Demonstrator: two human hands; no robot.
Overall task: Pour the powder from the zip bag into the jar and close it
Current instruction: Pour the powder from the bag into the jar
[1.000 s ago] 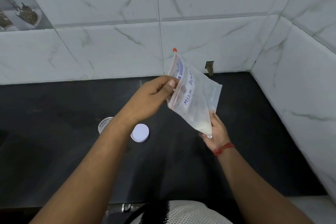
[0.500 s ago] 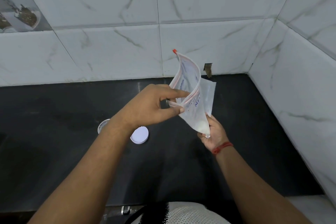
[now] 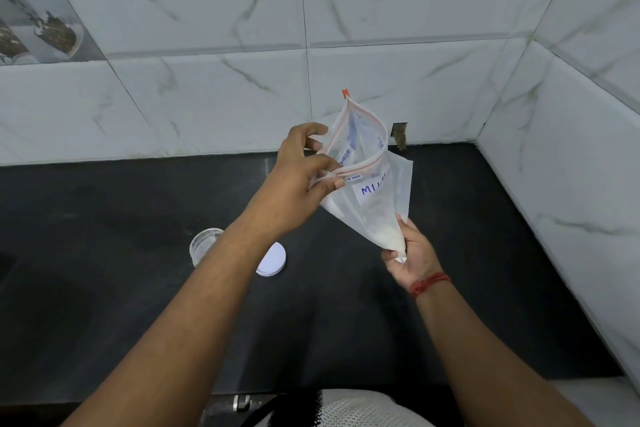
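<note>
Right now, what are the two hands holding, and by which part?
Both hold the zip bag. The left hand pinches the open mouth at its zip edge; the right hand grips the bottom corner, where the powder sits.

The zip bag [image 3: 367, 191] mouth, pressed flat a second ago, now gapes wide open. The left hand [image 3: 301, 180] has shifted from pinching the closed seal to spreading the two lips apart.

Clear thin plastic zip bag [image 3: 367, 191], crinkly; see-thru jar [image 3: 202, 246]; matt white lid [image 3: 273, 262]; dark matt table [image 3: 104, 305]; glossy marble-look wall tiles [image 3: 207, 97].
</note>
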